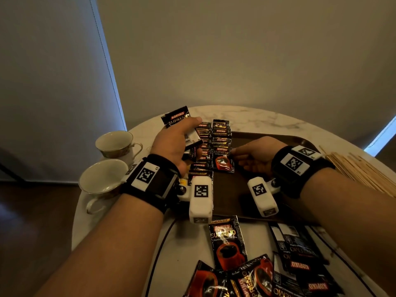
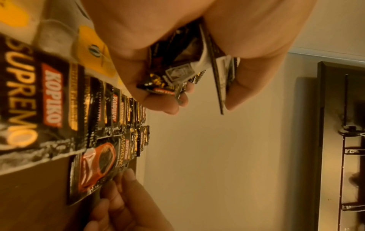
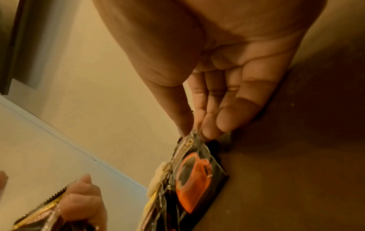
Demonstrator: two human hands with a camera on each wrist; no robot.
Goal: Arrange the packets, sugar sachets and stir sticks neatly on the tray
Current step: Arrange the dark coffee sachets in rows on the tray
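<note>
Right fingers [image 3: 209,123]: my thumb and fingertips pinch the near corner of one coffee packet [image 1: 222,160], which lies flat on the tray [image 1: 267,142] at the near end of a row.

Left fingers [image 2: 164,101]: curled round a small stack of packets [image 1: 179,120], held in the air above the tray's left side; top packet face-up, printed "KOPIKO SUPREMO".

Right hand [image 1: 255,154]: low over the tray, palm down, wrist camera strapped on.

Left hand [image 1: 173,142]: raised, back of hand toward me, wrist camera strapped on.

Rows of packets [image 1: 214,138]: two overlapping rows, side by side, along the tray's left part, black with red and gold print.

Yellow-and-white sachets [image 2: 94,53]: just left of the rows, partly hidden; type too blurred to tell.

Loose packets [image 1: 257,264]: several scattered on the bench [image 1: 267,118] near me, off the tray, some face-down.

Stir sticks [image 1: 360,172]: a wooden bundle on the bench, right of the tray.

Cups [image 1: 107,163]: two pale cups with handles at the bench's left edge.
</note>
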